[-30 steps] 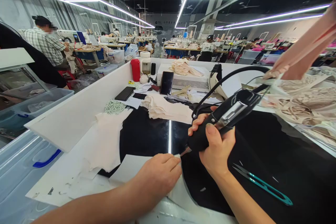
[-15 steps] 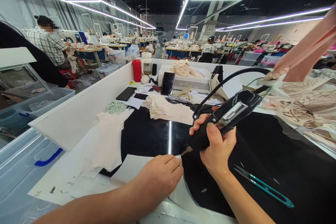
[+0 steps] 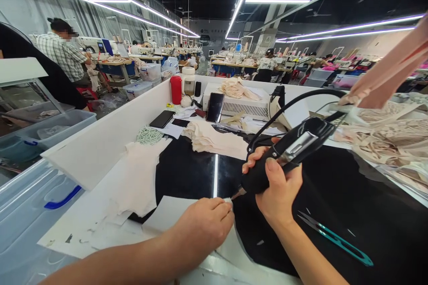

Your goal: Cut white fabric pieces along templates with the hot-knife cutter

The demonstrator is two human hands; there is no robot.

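My right hand [image 3: 280, 189] is wrapped round a thick black corded handheld tool [image 3: 256, 181] with a silver side plate. The tool's narrow metal tip points down and left. That tip meets, or nearly meets, the edge of a white sheet [image 3: 172, 213] beside my left fingertips. With fingers closed, my left hand [image 3: 209, 222] pinches the sheet's far corner; whatever lies under those fingers is hidden. Beneath both hands is a black work surface [image 3: 187, 167]. Turquoise thread snips [image 3: 344, 244] lie to the right of my right forearm.
Stacked pale fabric pieces [image 3: 214, 140] lie ahead, with another pale piece [image 3: 142, 178] on the left. Phones [image 3: 162, 119], a red bottle [image 3: 175, 90] and a white vented box [image 3: 245, 106] stand behind. The tool's black cable [image 3: 294, 100] arches right, near heaped fabric strips [image 3: 388, 131].
The view has shifted very slightly. Both hands keep their grips, and the tool tip stays at the sheet's corner. At the far left, a seated person's head has moved a little.
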